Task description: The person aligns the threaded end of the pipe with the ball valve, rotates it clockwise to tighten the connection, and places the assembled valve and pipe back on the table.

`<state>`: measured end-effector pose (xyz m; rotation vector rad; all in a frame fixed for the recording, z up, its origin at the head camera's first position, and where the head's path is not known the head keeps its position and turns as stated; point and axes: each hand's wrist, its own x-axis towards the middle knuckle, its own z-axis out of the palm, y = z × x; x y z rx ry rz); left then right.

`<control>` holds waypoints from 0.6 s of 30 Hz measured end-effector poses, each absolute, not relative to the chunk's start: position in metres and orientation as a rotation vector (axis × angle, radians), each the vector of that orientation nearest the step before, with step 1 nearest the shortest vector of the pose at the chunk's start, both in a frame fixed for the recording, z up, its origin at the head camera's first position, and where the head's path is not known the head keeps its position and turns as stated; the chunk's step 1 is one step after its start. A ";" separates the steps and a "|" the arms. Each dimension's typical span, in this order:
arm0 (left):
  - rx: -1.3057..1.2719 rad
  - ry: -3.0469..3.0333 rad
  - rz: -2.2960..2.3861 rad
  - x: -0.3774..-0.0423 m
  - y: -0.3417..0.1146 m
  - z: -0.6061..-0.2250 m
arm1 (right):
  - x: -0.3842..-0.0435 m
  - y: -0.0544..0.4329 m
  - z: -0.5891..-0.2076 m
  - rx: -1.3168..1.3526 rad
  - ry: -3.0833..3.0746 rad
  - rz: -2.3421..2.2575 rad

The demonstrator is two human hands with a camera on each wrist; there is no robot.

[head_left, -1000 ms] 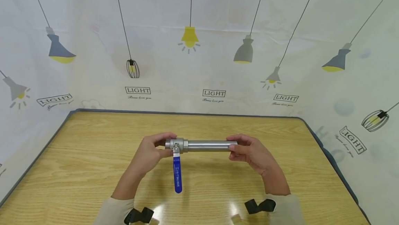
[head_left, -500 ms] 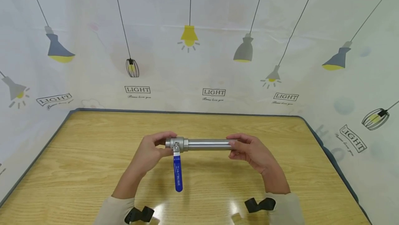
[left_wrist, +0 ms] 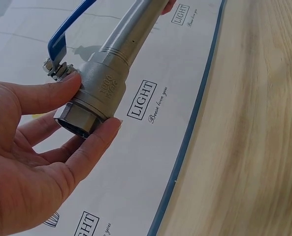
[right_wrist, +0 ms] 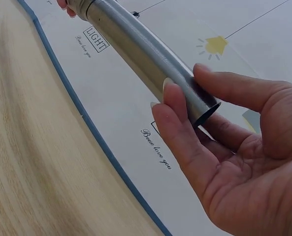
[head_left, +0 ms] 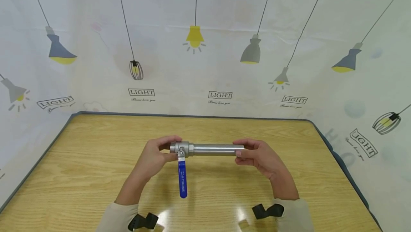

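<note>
A steel ball valve (head_left: 182, 149) with a blue lever handle (head_left: 182, 180) is joined to a straight steel pipe (head_left: 214, 149), and both lie level across the middle of the head view. My left hand (head_left: 156, 157) pinches the valve body at its left end, thumb near the lever's nut. In the left wrist view the valve's hexagonal end (left_wrist: 78, 119) faces the palm, its opening dark. My right hand (head_left: 258, 157) holds the pipe's free end between thumb and fingers. That end shows as a plain cut opening in the right wrist view. The handle points toward me.
Beneath the hands spreads a wood-grain table (head_left: 96, 153) with a blue edge. Behind and beside it hangs a white sheet (head_left: 173, 82) printed with lamps and "LIGHT" labels. Black straps (head_left: 142, 221) sit on both sleeves.
My right thumb and fingers shift slightly at the pipe's end, and the pipe turns little if at all. The left hand keeps its hold on the valve.
</note>
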<state>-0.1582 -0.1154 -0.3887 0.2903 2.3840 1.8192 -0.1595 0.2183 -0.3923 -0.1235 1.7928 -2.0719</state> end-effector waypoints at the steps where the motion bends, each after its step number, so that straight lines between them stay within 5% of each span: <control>1: 0.287 2.384 1.820 -0.158 -0.115 -0.389 | -0.160 0.218 -0.392 -0.128 1.795 -2.071; 18: 0.294 2.396 1.816 -0.157 -0.115 -0.387 | -0.160 0.217 -0.393 -0.120 1.811 -2.048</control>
